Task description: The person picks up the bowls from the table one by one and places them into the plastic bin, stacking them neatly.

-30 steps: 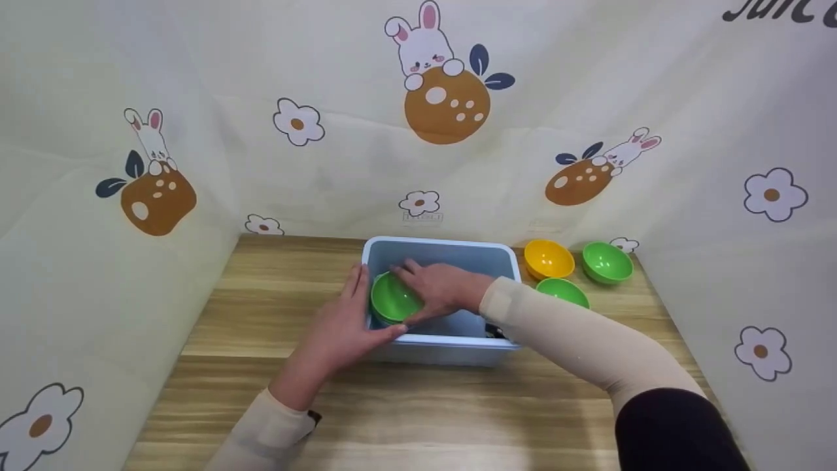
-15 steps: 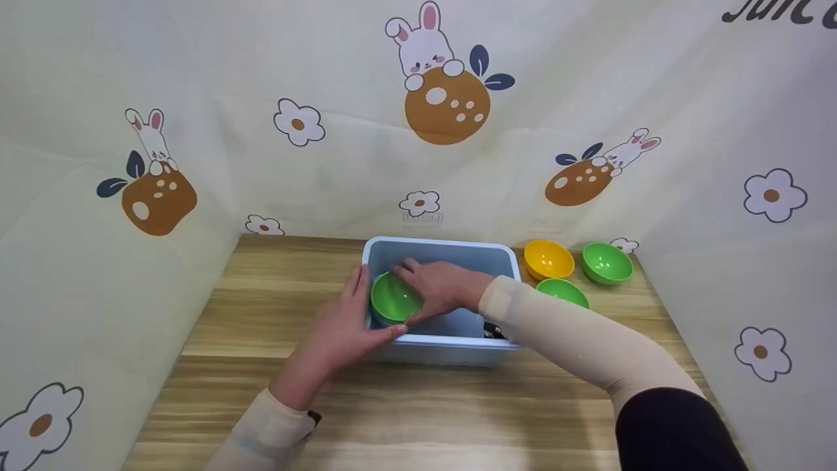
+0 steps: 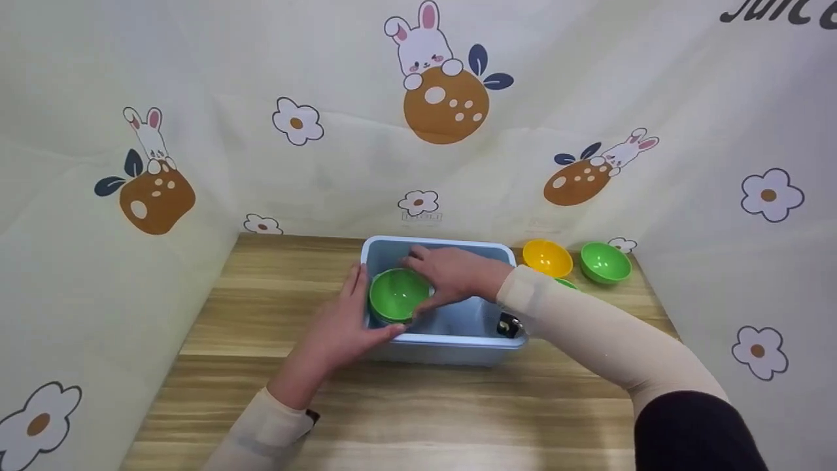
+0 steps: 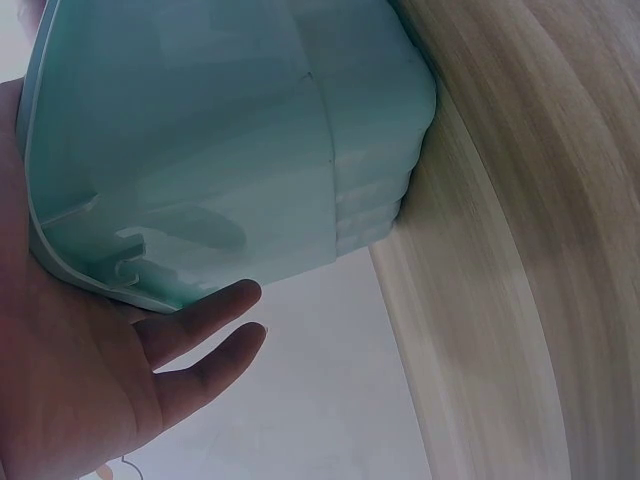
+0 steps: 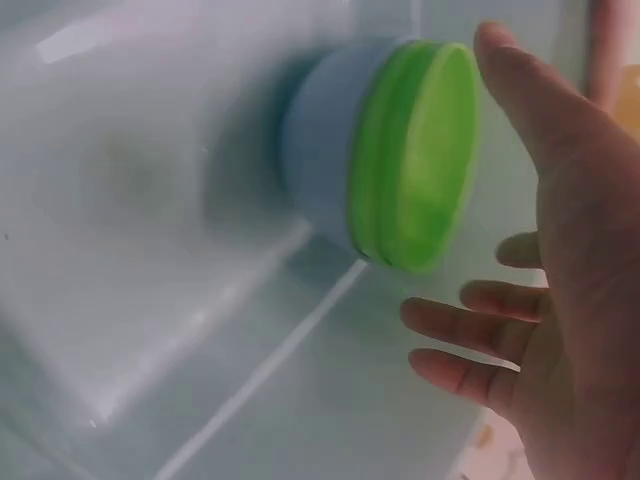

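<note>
A stack of bowls, a green bowl (image 3: 397, 296) on top, sits in the left end of a light-blue plastic bin (image 3: 451, 339). From the right wrist view, green rims (image 5: 372, 160) show over a bluish bowl (image 5: 318, 145) at the bottom. My right hand (image 3: 454, 271) is inside the bin just right of the stack, thumb and fingers spread and holding nothing. At the bin's front left corner, my left hand (image 3: 337, 330) rests with its fingers along the outer wall and its thumb on the front rim. Its fingers (image 4: 205, 325) look straight in the left wrist view.
Right of the bin stand an orange bowl (image 3: 548, 259) and a green bowl (image 3: 606, 263). Another green bowl (image 3: 566, 284) is mostly hidden by the right sleeve. A printed cloth (image 3: 340, 176) walls off the back and sides of the wooden table (image 3: 418, 412).
My right hand has let go of the top green bowl and moved a little right and up, uncovering more of it. The stack and left hand have stayed in place.
</note>
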### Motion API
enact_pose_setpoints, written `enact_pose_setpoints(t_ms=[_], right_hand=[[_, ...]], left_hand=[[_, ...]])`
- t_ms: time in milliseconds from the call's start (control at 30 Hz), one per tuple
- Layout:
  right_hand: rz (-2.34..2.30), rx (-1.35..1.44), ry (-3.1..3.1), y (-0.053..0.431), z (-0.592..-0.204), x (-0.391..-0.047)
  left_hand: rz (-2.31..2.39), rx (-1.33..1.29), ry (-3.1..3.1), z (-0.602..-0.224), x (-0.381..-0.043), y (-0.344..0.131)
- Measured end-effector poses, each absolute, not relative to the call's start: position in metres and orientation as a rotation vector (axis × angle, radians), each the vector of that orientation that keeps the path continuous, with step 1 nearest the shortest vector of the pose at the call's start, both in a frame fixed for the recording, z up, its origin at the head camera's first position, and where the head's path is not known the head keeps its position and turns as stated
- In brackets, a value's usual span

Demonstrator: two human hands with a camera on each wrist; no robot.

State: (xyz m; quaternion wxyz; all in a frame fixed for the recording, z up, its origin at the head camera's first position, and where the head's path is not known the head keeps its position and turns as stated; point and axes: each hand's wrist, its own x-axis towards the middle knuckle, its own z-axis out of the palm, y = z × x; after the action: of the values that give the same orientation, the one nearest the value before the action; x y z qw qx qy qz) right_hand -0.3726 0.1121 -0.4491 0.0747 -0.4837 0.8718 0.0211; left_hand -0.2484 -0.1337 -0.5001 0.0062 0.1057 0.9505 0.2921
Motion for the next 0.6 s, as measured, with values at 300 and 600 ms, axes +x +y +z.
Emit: enact_pose_setpoints(t_ms=[300,600], right_hand=[[-0.021,-1.398,2.668,0.141,-0.407,-0.364],[-0.216,-1.321,2.733,0.182,-0.39,-0.348]], left_hand=[[0.9,0.35,2.986,-0.501,-0.249,-0.135],[0.88,0.356,3.007,-0.502,-0.248,-0.135]])
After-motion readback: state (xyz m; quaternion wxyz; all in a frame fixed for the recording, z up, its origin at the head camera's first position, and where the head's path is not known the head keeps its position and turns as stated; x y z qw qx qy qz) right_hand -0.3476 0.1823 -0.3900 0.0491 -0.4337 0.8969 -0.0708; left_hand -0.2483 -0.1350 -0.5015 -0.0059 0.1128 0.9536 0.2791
